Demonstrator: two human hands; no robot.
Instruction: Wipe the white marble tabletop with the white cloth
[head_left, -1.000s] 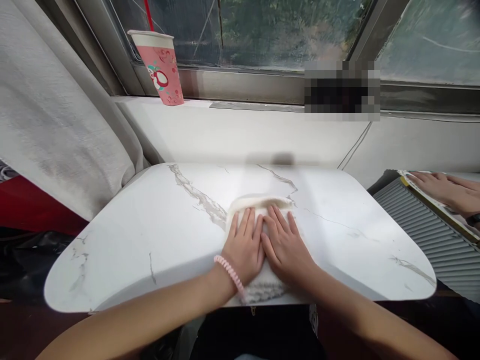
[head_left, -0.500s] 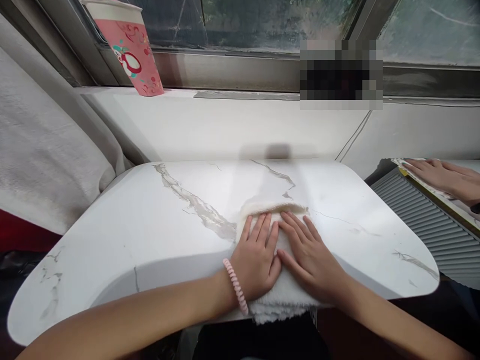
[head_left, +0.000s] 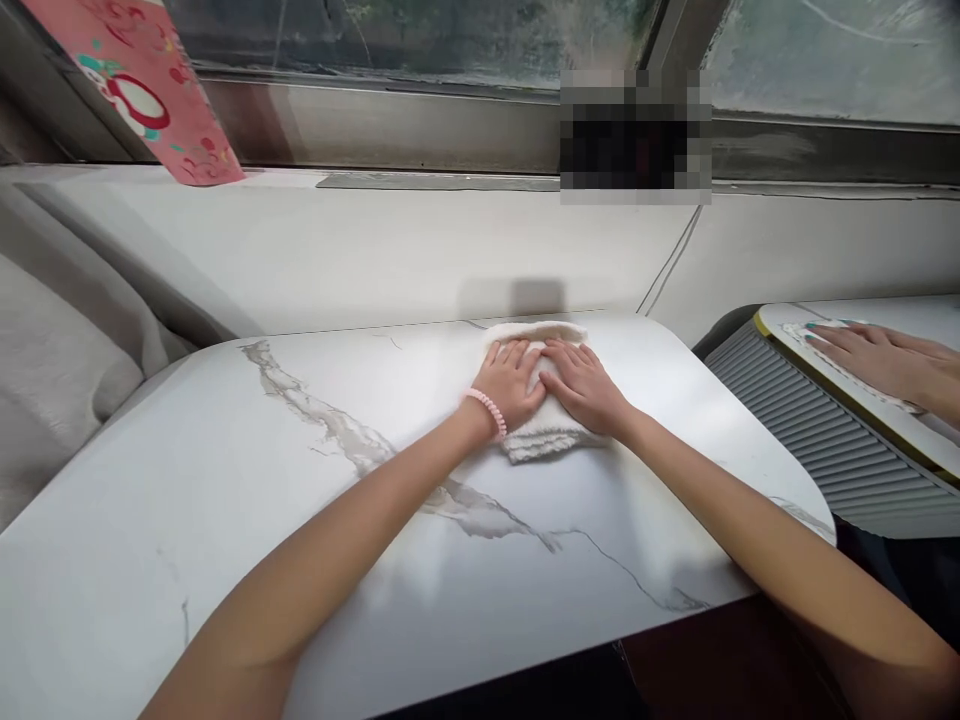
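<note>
A folded white cloth lies on the white marble-patterned table, close to its far edge by the wall. My left hand rests flat on the cloth's left part, fingers stretched forward, a pink coil band round the wrist. Beside it, my right hand presses flat on the right part, its fingers also stretched out. The thumbs come close together in the middle. Both palms cover much of the cloth; its far fold and its fluffy near edge show.
A pink paper cup stands on the window sill at the upper left. Grey curtain hangs on the left. At the right, another person's hands lie on a cloth on a second table with a ribbed grey side.
Both my hands and the cloth have slid forward, from the table's near edge to its far edge. The view has shifted a little to the right.
</note>
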